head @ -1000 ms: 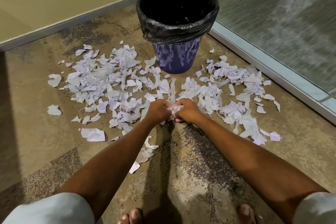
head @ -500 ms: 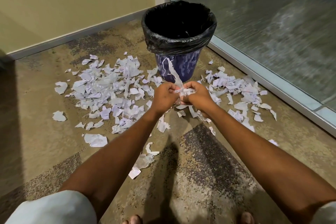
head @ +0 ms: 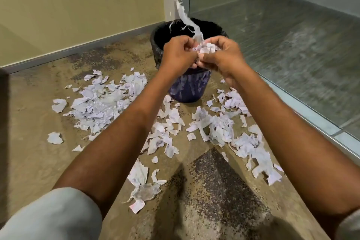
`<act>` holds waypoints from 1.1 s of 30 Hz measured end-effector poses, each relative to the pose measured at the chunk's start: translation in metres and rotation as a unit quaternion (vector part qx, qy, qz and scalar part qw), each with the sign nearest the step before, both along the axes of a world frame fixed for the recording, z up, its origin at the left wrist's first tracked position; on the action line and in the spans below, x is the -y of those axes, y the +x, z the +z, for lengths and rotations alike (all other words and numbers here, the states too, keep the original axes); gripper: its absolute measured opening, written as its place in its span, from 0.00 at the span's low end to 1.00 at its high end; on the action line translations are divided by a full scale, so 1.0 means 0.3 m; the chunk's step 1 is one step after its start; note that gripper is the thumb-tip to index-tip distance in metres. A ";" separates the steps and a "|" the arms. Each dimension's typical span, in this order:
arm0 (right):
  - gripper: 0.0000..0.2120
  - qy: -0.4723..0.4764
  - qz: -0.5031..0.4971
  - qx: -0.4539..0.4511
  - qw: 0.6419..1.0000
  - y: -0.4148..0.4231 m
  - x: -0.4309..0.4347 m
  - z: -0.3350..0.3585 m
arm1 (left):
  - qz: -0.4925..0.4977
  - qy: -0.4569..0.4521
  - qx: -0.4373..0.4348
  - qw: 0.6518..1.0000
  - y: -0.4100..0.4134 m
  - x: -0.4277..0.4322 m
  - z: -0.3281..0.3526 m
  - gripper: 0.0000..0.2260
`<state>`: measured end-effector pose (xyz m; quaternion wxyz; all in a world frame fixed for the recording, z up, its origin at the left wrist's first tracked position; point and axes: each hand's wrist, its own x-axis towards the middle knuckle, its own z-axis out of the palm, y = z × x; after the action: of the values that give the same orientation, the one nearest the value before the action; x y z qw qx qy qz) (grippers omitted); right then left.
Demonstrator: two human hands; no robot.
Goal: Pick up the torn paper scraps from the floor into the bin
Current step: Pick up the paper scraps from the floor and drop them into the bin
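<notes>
Clutching a wad of scraps [head: 206,47] between curled fingers, left hand [head: 178,54] and right hand [head: 224,55] hang level over the near rim of the bin [head: 187,87]; its mouth lies just beyond and below; one long strip [head: 185,17] stands upright; loose scraps [head: 97,101] litter the floor [head: 39,152] beside the bin.

Nothing here can be read: no words, labels, brands, numbers or signs. The paper scraps [head: 97,103] lying on the floor to the left of and in front of the bin [head: 189,89] carry faint purplish marks, perhaps print or writing, too blurred to make out. The bin's blue wall shows only pale streaks, with no lettering that can be told.
</notes>
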<state>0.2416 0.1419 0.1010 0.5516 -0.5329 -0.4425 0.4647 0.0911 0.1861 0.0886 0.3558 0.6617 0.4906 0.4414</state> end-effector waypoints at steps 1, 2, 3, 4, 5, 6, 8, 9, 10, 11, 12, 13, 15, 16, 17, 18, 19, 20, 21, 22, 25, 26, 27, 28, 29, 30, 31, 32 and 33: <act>0.15 -0.005 -0.002 0.001 1.000 0.001 -0.030 0.022 | -0.002 -0.005 0.000 1.000 0.005 -0.022 0.023 0.04; 0.15 -0.013 -0.003 0.007 1.000 0.001 -0.061 0.041 | -0.006 -0.011 -0.004 1.000 0.009 -0.043 0.043 0.04; 0.15 -0.022 -0.005 0.014 1.000 0.000 -0.090 0.059 | -0.011 -0.018 -0.008 1.000 0.012 -0.067 0.059 0.04; 0.15 -0.031 -0.006 0.020 0.999 -0.002 -0.118 0.072 | -0.016 -0.025 -0.014 0.999 0.013 -0.092 0.070 0.04; 0.15 -0.037 -0.006 0.024 0.999 -0.003 -0.149 0.081 | -0.019 -0.031 -0.019 0.999 0.013 -0.119 0.079 0.04; 0.15 -0.044 -0.009 0.027 0.999 -0.006 -0.180 0.085 | -0.020 -0.037 -0.027 0.999 0.012 -0.147 0.085 0.04; 0.16 -0.060 -0.024 0.035 0.997 -0.011 -0.241 0.080 | -0.014 -0.049 -0.042 0.998 0.008 -0.200 0.093 0.06; 0.16 -0.067 -0.037 0.043 0.996 -0.011 -0.274 0.073 | -0.010 -0.056 -0.045 0.997 0.005 -0.224 0.097 0.08; 0.16 -0.072 -0.046 0.051 0.995 -0.011 -0.300 0.066 | -0.010 -0.063 -0.045 0.997 0.003 -0.243 0.100 0.09; 0.16 -0.075 -0.053 0.063 0.994 -0.012 -0.321 0.060 | -0.013 -0.069 -0.043 0.997 0.001 -0.259 0.101 0.11; 0.16 -0.076 -0.058 0.076 0.992 -0.013 -0.339 0.055 | -0.017 -0.073 -0.042 0.996 -0.002 -0.273 0.100 0.11; 0.17 -0.076 -0.062 0.094 0.991 -0.013 -0.353 0.048 | -0.020 -0.074 -0.044 0.996 -0.005 -0.284 0.097 0.12; 0.19 -0.080 -0.064 0.130 0.986 -0.010 -0.368 0.034 | -0.017 -0.064 -0.072 0.995 -0.011 -0.298 0.090 0.11; 0.20 -0.083 -0.062 0.146 0.984 -0.007 -0.374 0.025 | -0.013 -0.052 -0.095 0.994 -0.013 -0.302 0.084 0.11; 0.21 -0.085 -0.064 0.158 0.982 -0.002 -0.380 0.016 | -0.009 -0.038 -0.118 0.992 -0.014 -0.302 0.080 0.11; 0.21 -0.084 -0.073 0.165 0.980 0.002 -0.384 0.011 | -0.004 -0.024 -0.139 0.990 -0.013 -0.299 0.075 0.12; 0.21 -0.081 -0.087 0.168 0.979 0.006 -0.388 0.005 | 0.005 -0.011 -0.155 0.988 -0.011 -0.294 0.069 0.12; 0.20 -0.074 -0.103 0.168 0.978 0.009 -0.389 0.003 | 0.016 0.000 -0.165 0.986 -0.008 -0.284 0.064 0.12; 0.19 -0.065 -0.117 0.164 0.977 0.011 -0.387 0.004 | 0.027 0.009 -0.163 0.986 -0.002 -0.274 0.059 0.11; 0.17 -0.055 -0.124 0.158 0.978 0.015 -0.381 0.006 | 0.033 0.014 -0.150 0.988 0.006 -0.264 0.054 0.10; 0.13 -0.025 -0.113 0.134 0.984 0.024 -0.325 0.034 | 0.028 0.014 -0.090 0.995 0.035 -0.214 0.054 0.06; 0.11 -0.015 -0.105 0.131 0.986 0.029 -0.299 0.042 | 0.022 0.014 -0.076 0.997 0.048 -0.191 0.057 0.06; 0.10 -0.005 -0.096 0.129 0.987 0.036 -0.272 0.046 | 0.012 0.013 -0.064 0.998 0.062 -0.166 0.058 0.06; 0.09 0.002 -0.089 0.127 0.988 0.048 -0.243 0.044 | 0.001 0.011 -0.051 0.999 0.078 -0.140 0.055 0.07; 0.09 0.006 -0.084 0.122 0.989 0.064 -0.213 0.040 | -0.010 0.008 -0.040 0.999 0.095 -0.113 0.045 0.08; 0.09 0.005 -0.082 0.113 0.990 0.082 -0.183 0.032 | -0.020 0.005 -0.034 0.999 0.112 -0.082 0.033 0.09; 0.09 -0.001 -0.082 0.102 0.991 0.102 -0.149 0.022 | -0.029 0.003 -0.033 0.999 0.126 -0.049 0.015 0.10; 0.10 -0.010 -0.082 0.090 0.992 0.123 -0.113 0.007 | -0.038 0.002 -0.035 0.999 0.140 -0.018 -0.008 0.11; 0.10 -0.021 -0.084 0.084 0.993 0.146 -0.074 -0.014 | -0.049 -0.003 -0.037 0.998 0.154 0.014 -0.036 0.11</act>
<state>0.2855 0.1641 0.0967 0.5383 -0.6166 -0.4309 0.3800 0.1373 0.1819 0.0780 0.3610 0.6997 0.4717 0.3971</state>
